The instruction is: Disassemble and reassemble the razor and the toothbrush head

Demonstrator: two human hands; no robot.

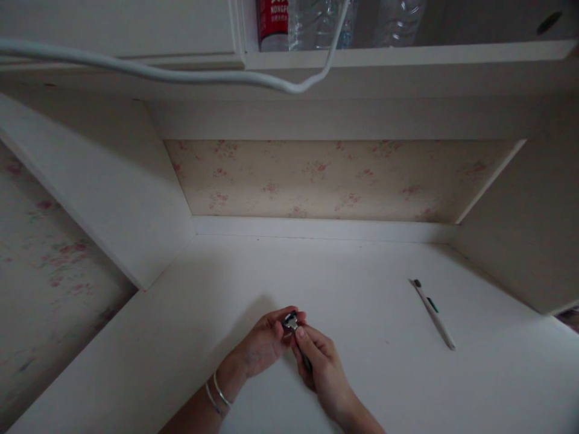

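Observation:
A razor (290, 322) with a silver neck and a dark handle is held over the white desk top (362, 289). My right hand (323, 367) is closed round its handle, the thumb pressed on the upper part near the neck. At the razor's head, my left hand (266, 343) has its fingers closed about it, partly behind it. Fingers cover some of the head and most of the handle. Two silver bangles (220, 389) circle my left wrist.
A white pen (434, 314) with a dark clip lies to the right. Overhead, a shelf (384, 55) holds clear plastic bottles (398, 23) and a red-labelled one (274, 21). A white cable (181, 75) crosses in front. Side panels (104, 181) flank the desk.

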